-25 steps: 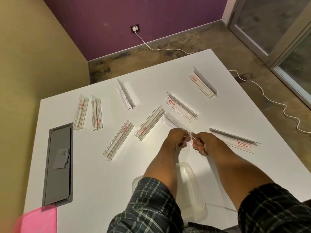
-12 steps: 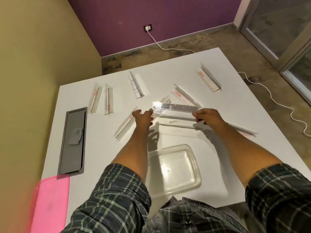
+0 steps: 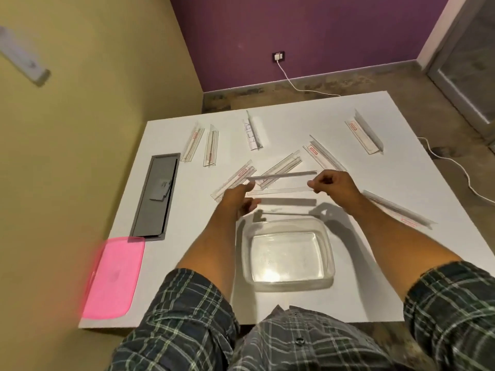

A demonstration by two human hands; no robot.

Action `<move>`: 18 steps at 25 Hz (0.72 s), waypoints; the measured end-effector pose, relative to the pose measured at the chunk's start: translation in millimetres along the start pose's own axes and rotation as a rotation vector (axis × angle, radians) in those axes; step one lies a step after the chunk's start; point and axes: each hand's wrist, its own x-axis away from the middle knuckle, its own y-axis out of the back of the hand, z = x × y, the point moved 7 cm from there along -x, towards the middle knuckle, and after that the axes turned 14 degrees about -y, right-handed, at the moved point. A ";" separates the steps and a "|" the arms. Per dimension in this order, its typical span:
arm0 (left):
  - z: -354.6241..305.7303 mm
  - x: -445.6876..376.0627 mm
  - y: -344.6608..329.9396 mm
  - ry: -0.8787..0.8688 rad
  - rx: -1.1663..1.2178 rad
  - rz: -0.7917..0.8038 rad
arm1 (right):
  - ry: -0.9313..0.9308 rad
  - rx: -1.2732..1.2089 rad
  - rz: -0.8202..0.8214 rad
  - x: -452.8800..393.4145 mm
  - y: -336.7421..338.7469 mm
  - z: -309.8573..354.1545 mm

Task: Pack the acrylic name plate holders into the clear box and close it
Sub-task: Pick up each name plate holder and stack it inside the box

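While both hands hold 1 name plate holder (image 3: 281,180) crosswise above the surface (image 3: 187,258), left hand (image 3: 242,198) steadying, right hand (image 3: 330,184) pinching, the clear box (image 3: 288,254) sits just nearer, its opening shorter than the holder's long axis.

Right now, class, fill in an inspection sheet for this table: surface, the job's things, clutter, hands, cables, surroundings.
Surface: white table, with a grey hatch set into it on the left.
Job's things: clear box open and holding nothing; pink lid lying apart at the near left corner; held holder lifted beyond the box; the other holders lie scattered on the table.
Clutter: nothing seen.
Hands: right hand has a pinching grip on one end of the held holder; left hand is at the other end, its fingers blurred.
Cables: white cable runs from the wall socket across the floor.
Surroundings: yellow and purple walls, bare floor.
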 end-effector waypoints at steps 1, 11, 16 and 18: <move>5.7 5.1 -3.4 0.031 0.029 0.013 | 0.022 0.006 0.013 3.6 -11.8 3.5; 13.9 25.5 -1.1 -0.054 0.295 -0.064 | 0.080 0.213 0.175 48.6 -88.0 22.9; 2.4 27.1 14.7 -0.089 0.052 -0.009 | 0.060 0.463 0.458 64.8 -96.3 18.3; -2.1 30.4 18.7 -0.074 -0.128 0.095 | 0.079 0.489 0.390 57.3 -80.1 19.3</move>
